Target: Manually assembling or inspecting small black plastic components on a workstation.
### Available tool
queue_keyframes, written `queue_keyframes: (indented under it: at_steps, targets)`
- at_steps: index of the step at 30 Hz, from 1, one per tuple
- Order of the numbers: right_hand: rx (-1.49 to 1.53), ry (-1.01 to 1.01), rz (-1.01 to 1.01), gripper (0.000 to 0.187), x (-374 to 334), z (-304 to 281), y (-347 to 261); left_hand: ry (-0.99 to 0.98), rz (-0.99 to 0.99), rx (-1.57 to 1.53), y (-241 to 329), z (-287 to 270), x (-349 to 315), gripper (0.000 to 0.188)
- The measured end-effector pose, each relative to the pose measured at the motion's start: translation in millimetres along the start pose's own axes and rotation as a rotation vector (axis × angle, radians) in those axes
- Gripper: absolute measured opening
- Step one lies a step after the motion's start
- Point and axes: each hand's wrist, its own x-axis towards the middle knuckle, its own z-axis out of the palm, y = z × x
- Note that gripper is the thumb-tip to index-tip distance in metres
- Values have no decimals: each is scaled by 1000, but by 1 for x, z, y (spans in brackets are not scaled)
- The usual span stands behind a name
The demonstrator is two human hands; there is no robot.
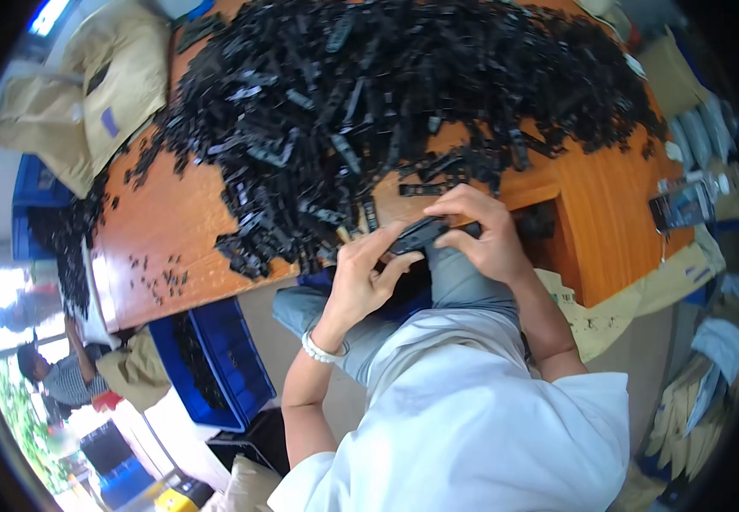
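My left hand [364,275] is closed round a black elongated plastic part [419,235], pinching it between thumb and fingers above my lap. From the other side my right hand [487,236] grips the part's right end, its thumb and fingertips closed on it. A small dark end sticks out by the right fingers; I cannot tell whether it is a separate piece. Just beyond my hands, a large heap of similar black plastic parts [361,111] covers much of the wooden table [164,205]. One flat black strip [421,189] lies close to my right fingertips.
A blue crate [254,363] holding black pieces stands below the table's left edge. Brown sacks [126,77] sit at the far left. A phone [678,207] lies on the right. Tiny black bits [173,280] are scattered at left. Another person [66,371] is at lower left.
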Motion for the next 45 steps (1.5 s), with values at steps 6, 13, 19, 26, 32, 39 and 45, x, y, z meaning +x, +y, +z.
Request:
queue_keyframes:
  at_steps: [6, 13, 19, 26, 32, 39, 45]
  targets:
    - [211, -413, 493, 31, -10, -2, 2, -88, 160, -37, -14, -34, -1, 35]
    - [97, -416, 402, 21, -36, 25, 27, 736, -107, 566, -123, -150, 25, 11]
    - [108, -373, 534, 19, -45, 12, 27, 906, -212, 423, -147, -189, 54, 17]
    - [113, -342, 585, 19, -52, 9, 28, 779, -590, -284, -164, -205, 71, 15]
    - [103, -55, 626, 14, -49, -8, 28, 929, -271, -429, -159, -207, 44, 16]
    - [-432, 617, 395, 12, -41, -71, 61, 947, -168, -452, -87, -157, 37, 12]
    - [-1124, 609, 333, 11, -32, -123, 74, 719, -140, -444, -47, -102, 34, 17]
